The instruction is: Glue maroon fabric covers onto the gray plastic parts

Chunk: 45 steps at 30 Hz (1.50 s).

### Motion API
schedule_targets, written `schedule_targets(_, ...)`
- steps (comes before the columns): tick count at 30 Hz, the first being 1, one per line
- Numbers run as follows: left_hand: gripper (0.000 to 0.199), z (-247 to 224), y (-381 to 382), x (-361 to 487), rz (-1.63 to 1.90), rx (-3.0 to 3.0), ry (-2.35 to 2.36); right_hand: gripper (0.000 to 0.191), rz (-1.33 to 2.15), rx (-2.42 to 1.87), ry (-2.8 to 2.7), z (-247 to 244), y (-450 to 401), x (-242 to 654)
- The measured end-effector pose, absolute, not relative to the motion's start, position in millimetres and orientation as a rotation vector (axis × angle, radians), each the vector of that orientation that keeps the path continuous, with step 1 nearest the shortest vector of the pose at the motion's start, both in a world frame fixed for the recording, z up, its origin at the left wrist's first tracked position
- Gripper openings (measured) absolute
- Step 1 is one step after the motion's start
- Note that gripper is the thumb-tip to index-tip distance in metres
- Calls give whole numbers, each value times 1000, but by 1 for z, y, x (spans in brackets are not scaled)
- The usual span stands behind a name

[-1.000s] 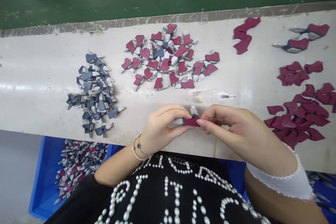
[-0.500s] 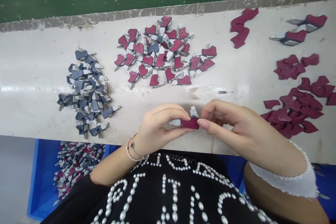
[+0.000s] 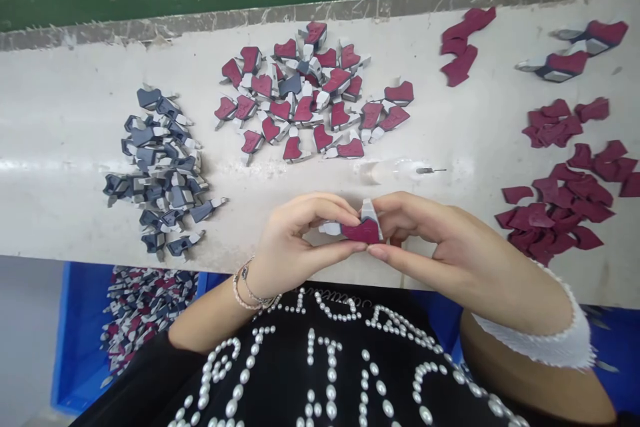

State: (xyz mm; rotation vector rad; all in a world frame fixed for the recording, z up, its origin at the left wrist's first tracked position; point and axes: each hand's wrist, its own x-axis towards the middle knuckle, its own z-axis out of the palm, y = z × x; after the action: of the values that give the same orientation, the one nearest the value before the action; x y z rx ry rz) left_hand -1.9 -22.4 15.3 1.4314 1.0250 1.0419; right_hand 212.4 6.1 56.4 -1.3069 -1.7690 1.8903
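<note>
Left hand (image 3: 293, 237) pinches a maroon-faced piece (image 3: 361, 231) by its left part, thumb along the lower edge, fingers over the top; right hand (image 3: 450, 233) holds the right end of the same piece, thumb tip at the lower right corner, fingers curled behind; the piece sits between both hands, maroon side up, one pale prong pointing left, another pointing away from the person; both grips narrow, thumb tips close together; hands are over the near part of the white table (image 3: 65, 113); pile of similar assembled pieces (image 3: 303, 109) beyond the hands, slightly left; pile of grey-blue parts (image 3: 179, 197) left of the left hand, well apart; loose maroon panels (image 3: 540, 215) heaped to the right, beyond the right forearm; blue bin (image 3: 73, 340) full of mixed pieces (image 3: 150, 307) below the table edge, at left.
</note>
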Motion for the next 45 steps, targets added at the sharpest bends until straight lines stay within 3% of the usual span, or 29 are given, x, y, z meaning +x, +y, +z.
schedule_targets(5, 23, 15, -22, -4, 1027, 1494, 1008, 14, 1916, -1241, -1784, 57, 8, 214)
schedule_targets(10, 25, 19, -21, -5, 1024, 1591, 995, 21, 1866, -1255, -1840, 56, 9, 216)
schedule_targets(22, 22, 16, -19, -1, 1094, 1622, 999, 15, 1759, -1287, -1870, 57, 5, 209)
schedule_targets(36, 21, 16, -21, 2, 1074, 1805, 1146, 22, 1611, -1427, -1972, 52, -1, 200)
schedule_targets(45, 20, 18, -20, 1, 1111, 1811, 1085, 18, 1745, -1305, -1894, 53, 5, 203)
